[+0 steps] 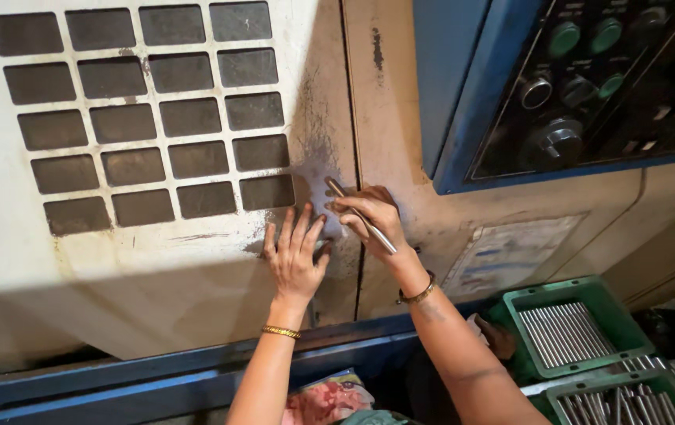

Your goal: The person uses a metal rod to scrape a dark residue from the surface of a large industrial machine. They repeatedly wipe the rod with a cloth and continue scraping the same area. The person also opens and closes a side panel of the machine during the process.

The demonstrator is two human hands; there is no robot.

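Observation:
My left hand [296,256] lies flat with fingers spread against the dirty cream machine door [156,267], just below its grid of dark square vents [149,110]. My right hand [373,216] is closed around a thin metal rod [361,216], which slants from upper left to lower right. The rod's upper tip sits near the seam between the door and the neighbouring panel [389,118]. Both wrists wear thin bracelets.
A blue control panel [581,86] with green buttons and black knobs sits at upper right. Two green trays [569,334] [628,397] holding several metal rods stand at lower right. A blue rail [117,382] runs along the machine's base. A sticker is on the panel.

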